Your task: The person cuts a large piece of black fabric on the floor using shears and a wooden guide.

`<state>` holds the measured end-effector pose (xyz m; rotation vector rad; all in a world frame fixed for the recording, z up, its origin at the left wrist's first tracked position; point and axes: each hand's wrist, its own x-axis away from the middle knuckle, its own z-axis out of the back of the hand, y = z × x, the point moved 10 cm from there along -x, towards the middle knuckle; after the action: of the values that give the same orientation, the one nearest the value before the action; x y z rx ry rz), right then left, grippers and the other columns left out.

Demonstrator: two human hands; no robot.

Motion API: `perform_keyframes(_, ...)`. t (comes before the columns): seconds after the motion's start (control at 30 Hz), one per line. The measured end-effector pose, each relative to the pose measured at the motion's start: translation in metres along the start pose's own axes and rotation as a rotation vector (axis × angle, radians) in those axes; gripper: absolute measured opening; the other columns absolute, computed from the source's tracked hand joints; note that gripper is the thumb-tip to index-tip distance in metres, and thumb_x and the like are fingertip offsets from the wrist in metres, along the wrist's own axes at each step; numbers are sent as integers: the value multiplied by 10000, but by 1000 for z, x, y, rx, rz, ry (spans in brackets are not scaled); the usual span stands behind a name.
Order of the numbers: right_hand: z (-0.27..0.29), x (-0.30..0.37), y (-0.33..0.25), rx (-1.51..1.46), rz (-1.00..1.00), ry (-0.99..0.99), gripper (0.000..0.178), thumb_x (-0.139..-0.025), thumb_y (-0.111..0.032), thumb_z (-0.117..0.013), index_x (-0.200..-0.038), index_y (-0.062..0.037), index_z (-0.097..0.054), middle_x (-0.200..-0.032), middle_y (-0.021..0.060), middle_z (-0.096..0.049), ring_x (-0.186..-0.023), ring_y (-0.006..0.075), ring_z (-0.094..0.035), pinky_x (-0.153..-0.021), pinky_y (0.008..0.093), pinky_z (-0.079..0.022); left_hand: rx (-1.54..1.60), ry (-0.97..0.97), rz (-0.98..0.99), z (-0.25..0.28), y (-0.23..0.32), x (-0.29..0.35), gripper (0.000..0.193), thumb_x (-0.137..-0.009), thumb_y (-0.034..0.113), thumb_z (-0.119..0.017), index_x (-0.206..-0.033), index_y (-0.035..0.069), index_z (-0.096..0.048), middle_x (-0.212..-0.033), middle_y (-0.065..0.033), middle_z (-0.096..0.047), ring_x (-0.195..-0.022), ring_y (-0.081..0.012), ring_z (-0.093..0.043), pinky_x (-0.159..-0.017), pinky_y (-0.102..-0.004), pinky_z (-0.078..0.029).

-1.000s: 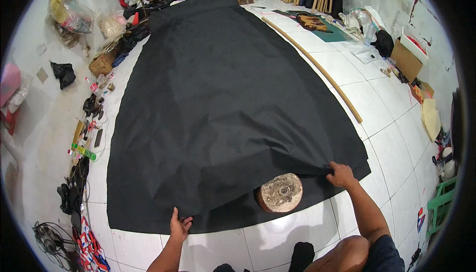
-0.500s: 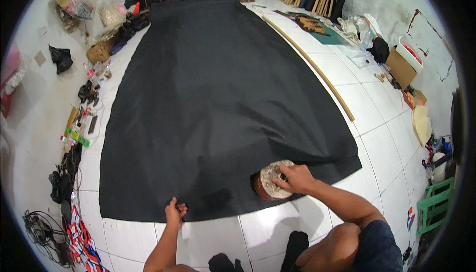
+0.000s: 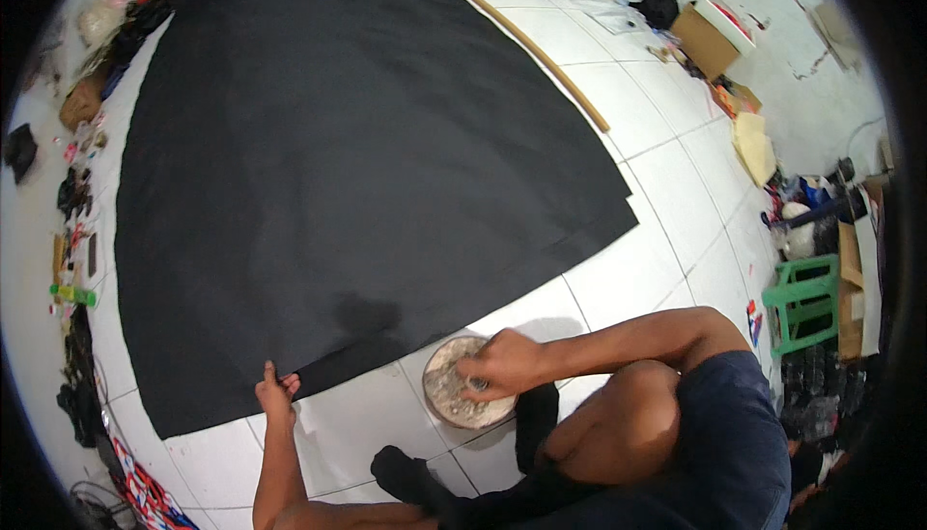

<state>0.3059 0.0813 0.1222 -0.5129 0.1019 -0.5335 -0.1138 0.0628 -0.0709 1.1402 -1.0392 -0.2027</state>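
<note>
A large black sheet of fabric [image 3: 357, 173] lies spread over the white tiles. At its near edge, left of the middle, my left hand [image 3: 277, 391] is closed on the border, index finger pointing forward. A low fold runs along the edge to the right of that hand. My right hand [image 3: 504, 366] grips the centre of a round block [image 3: 446, 397] with a mottled pale top, like a cast weight. The block is over the tiles just off the sheet's near edge, by my feet; whether it touches the floor I cannot tell. The fingertips at its centre are partly hidden.
A long tan tube [image 3: 521, 38] lies along the sheet's right edge. A green plastic stool [image 3: 803, 303] and cardboard boxes [image 3: 705, 42] stand by the right wall. Bottles, bags and loose clutter line the left wall. My dark-socked foot [image 3: 401, 472] rests on the tiles.
My right hand has moved the round block off the sheet's near right part, toward my feet. Wrinkles there have flattened. My left hand stays at the edge. The view has shifted nearer and turned.
</note>
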Motion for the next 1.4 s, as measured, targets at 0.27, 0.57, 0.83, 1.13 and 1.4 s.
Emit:
perform_keyframes(0.27,-7,-6,-3,-263,-36,-252,454,-867,-496,-656,-949,-56,-578,-692,168,-641,-700,321,-671,-594,430,-508,-170,53,-55,12,-7,-15,442,-948,391,-648,-774,-1,-544,-683,-112,-616,-530,-176,-605,-483,-289,-541)
perform_keyframes(0.57,19,225,325,-329,-1504,330,578,-925,-551,-522,-951,-5,-711,-875,187,-715,-927,344,-698,-817,459,-532,-293,123,-95,29,-30,-19,446,-959,346,-655,-764,3,-448,-608,-95,-534,-451,-149,-487,-389,-282,-417)
perform_keyframes(0.83,10,238,304,-179,-1600,661,507,-920,-533,-577,-835,-39,-651,-811,170,-705,-821,339,-693,-749,434,-530,-479,208,-70,113,-33,-44,392,-978,338,-603,-793,18,-471,-663,-79,-571,-502,-145,-521,-433,-284,-445)
perform_keyframes(1.13,2,246,288,-181,-1572,568,411,-931,-484,-571,-902,-74,-593,-822,136,-697,-840,346,-684,-749,447,-512,-566,162,-212,76,0,4,426,-958,298,-626,-717,-52,-633,-700,-86,-603,-606,-196,-525,-587,-362,-456)
perform_keyframes(1.4,0,259,296,-171,-1594,543,443,-917,-515,-569,-957,-76,-608,-876,160,-707,-876,355,-685,-776,454,-516,-424,81,-170,69,-1,5,344,-955,272,-615,-800,-35,-615,-758,-72,-581,-647,-189,-515,-577,-364,-442)
